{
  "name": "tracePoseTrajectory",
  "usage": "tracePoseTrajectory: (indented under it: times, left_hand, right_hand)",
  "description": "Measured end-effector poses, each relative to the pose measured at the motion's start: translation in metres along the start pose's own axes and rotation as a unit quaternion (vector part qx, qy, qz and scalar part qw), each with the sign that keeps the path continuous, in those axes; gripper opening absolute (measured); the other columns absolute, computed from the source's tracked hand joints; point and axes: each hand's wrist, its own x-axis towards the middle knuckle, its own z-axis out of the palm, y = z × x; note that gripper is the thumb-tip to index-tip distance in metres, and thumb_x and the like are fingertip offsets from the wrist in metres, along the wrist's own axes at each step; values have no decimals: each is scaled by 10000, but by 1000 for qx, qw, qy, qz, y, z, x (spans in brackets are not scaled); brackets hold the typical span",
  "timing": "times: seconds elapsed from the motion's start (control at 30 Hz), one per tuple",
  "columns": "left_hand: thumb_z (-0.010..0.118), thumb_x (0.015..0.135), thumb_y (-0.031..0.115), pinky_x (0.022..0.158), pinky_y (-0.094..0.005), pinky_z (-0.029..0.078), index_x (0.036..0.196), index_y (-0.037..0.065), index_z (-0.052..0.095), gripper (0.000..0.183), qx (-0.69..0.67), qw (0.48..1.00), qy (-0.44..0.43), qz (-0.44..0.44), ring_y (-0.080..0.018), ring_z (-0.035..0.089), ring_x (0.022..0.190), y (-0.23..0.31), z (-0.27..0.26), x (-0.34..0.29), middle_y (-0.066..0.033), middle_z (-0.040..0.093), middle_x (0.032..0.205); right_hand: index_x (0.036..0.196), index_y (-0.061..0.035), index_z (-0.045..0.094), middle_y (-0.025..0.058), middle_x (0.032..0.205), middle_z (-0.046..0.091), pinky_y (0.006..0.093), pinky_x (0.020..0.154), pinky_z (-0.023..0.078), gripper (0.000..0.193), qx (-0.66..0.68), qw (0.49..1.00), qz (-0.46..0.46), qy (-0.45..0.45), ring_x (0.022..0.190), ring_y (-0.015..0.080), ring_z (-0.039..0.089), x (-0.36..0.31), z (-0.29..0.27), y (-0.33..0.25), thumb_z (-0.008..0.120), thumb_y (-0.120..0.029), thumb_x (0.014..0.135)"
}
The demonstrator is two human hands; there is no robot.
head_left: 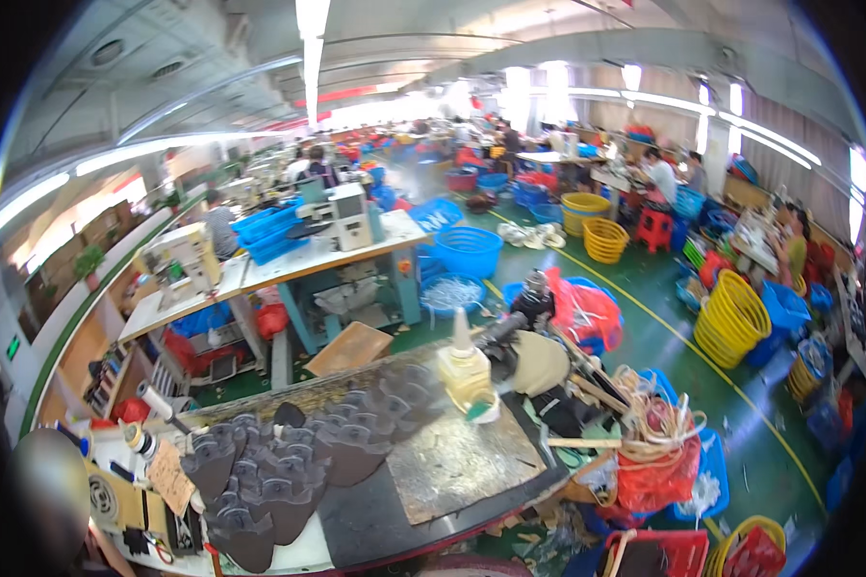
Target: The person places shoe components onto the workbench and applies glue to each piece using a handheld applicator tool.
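Neither of my hands shows. On the workbench (351, 524) below me, several dark grey-brown cut pieces (269, 471) lie overlapping in rows. To their right is a worn, flat metal plate (462, 471). At the plate's far edge stands a cream squeeze bottle (462, 361) with a tall pointed nozzle, beside a small pot (483, 407) with something green on it. A sewing machine (125, 495) sits at the bench's left end, with scissors (161, 551) near it. A blurred patch and a sliver of bare skin show at the lower left; whose they are I cannot tell.
Beyond the bench are white work tables (303, 264) with machines and stacked blue trays (269, 231). To the right, a red bag (659, 476) and tangled pale strips (659, 409) crowd the bench. Yellow baskets (731, 317) and blue tubs (467, 250) stand on the green floor. Several people sit farther off.
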Motion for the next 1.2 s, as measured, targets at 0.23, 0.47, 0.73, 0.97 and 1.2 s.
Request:
tracePoseTrajectory:
  times: [0.23, 0.47, 0.73, 0.97, 1.2]
  left_hand:
    - [479, 888, 290, 710, -360, 476, 759, 69, 590, 279, -360, 905, 127, -188, -238, 586, 683, 35, 51, -98, -86, 590, 681]
    - [456, 901, 354, 675, -374, 466, 751, 84, 578, 333, -644, 656, 214, -330, -229, 558, 627, 103, 49, -150, -66, 557, 633]
    - [430, 915, 427, 635, -389, 453, 741, 100, 564, 395, -782, 263, 234, -514, -218, 525, 563, 203, -81, -193, -44, 519, 577]
    - [265, 923, 546, 496, -302, 348, 713, 60, 528, 591, -812, 437, 21, -387, -155, 302, 357, 220, -291, -64, -19, 337, 407]
    - [300, 937, 502, 372, -290, 282, 678, 146, 447, 464, -711, 579, 296, -266, -108, 289, 359, 203, -366, -8, 43, 314, 461]
  right_hand:
    - [670, -83, 615, 31, 582, 549, 315, 458, 408, 256, 78, 997, -6, -24, 483, 140, 491, 51, -2, -26, 589, -300, 804]
    - [686, -82, 593, 23, 550, 511, 302, 441, 385, 301, 199, 978, 63, -21, 441, 129, 448, 55, 22, -17, 552, -337, 839]
    - [704, -81, 569, 15, 513, 467, 286, 422, 358, 352, 374, 891, 256, 31, 393, 118, 398, -46, 93, 49, 509, -380, 879]
    - [782, -60, 556, 12, 456, 436, 257, 350, 299, 386, 628, 755, 160, 104, 301, 105, 313, -98, 74, 47, 495, -424, 896]
    - [1107, -12, 512, 57, 955, 577, 258, 669, 433, 328, 518, 830, 198, 54, 758, 154, 556, -98, 88, -36, 580, -121, 805]
